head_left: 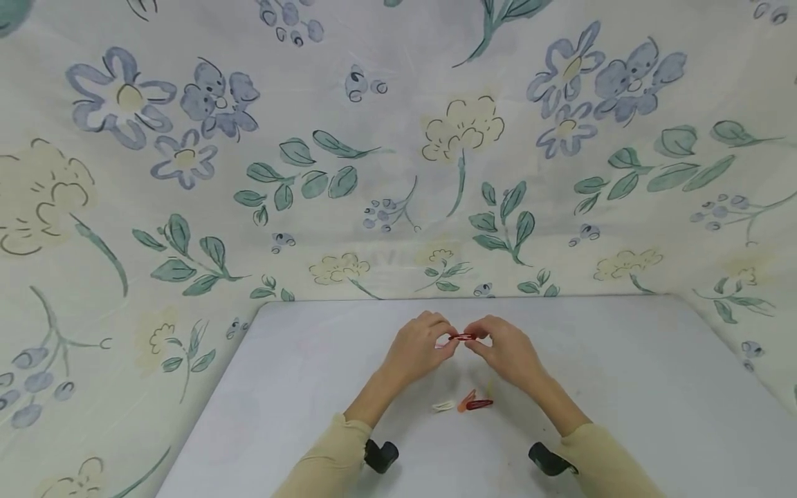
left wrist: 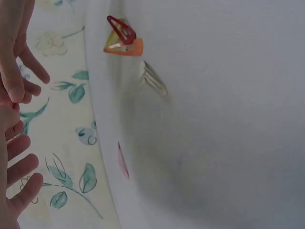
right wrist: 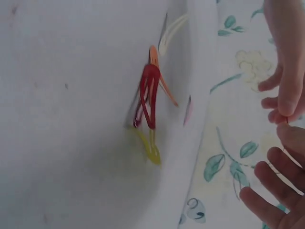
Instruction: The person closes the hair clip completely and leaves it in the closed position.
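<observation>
A red snap hair clip [head_left: 463, 337] is stretched between both hands above the far part of the white table. My left hand [head_left: 418, 351] pinches its left end with thumb and fingertips, and my right hand [head_left: 507, 351] pinches the right end. In the left wrist view, other fingers of the left hand [left wrist: 21, 167] spread away from the pinch. The right hand [right wrist: 281, 186] shows likewise in the right wrist view. Fingertips mostly hide the held clip in both wrist views. On the table below, a pink clip [left wrist: 123, 161] lies by itself.
Nearer my body lie a white clip [head_left: 443, 406], an orange clip [head_left: 463, 402], a dark red clip [head_left: 479, 404] and a yellow clip [right wrist: 152, 152], the last three overlapping. Flower-patterned cloth [head_left: 398, 173] rises behind the white table [head_left: 299, 387].
</observation>
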`<action>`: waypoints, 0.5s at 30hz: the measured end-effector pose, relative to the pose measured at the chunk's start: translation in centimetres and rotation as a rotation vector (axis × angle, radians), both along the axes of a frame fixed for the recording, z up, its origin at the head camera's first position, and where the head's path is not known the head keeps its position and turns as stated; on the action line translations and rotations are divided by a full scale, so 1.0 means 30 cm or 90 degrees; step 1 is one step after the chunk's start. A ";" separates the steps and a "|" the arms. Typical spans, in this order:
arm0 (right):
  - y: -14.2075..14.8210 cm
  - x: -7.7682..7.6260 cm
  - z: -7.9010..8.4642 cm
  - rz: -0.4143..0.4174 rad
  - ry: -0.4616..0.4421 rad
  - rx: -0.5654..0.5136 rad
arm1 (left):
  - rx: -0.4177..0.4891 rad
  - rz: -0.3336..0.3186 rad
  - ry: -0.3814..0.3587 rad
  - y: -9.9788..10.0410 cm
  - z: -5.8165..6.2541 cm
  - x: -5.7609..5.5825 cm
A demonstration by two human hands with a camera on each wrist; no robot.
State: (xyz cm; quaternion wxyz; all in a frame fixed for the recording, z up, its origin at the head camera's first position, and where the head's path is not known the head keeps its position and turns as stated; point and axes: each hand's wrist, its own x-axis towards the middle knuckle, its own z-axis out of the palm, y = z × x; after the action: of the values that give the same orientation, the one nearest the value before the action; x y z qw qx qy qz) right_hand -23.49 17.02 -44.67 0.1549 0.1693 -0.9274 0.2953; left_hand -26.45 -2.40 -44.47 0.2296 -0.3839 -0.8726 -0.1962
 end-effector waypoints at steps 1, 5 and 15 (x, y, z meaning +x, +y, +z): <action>0.004 -0.006 0.006 0.000 -0.004 0.004 | -0.010 -0.001 0.004 0.004 0.006 -0.008; 0.022 -0.036 0.025 -0.003 -0.007 0.027 | -0.051 0.010 0.003 0.024 0.029 -0.040; 0.047 -0.108 0.011 -0.011 -0.043 0.121 | -0.138 0.054 -0.014 0.079 0.005 -0.106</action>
State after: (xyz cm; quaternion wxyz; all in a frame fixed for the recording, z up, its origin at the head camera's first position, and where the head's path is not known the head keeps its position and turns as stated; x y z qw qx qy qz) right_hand -26.74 18.42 -44.33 0.1093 0.1648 -0.9575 0.2101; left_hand -29.64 -0.03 -44.33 0.1852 -0.3668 -0.9067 -0.0948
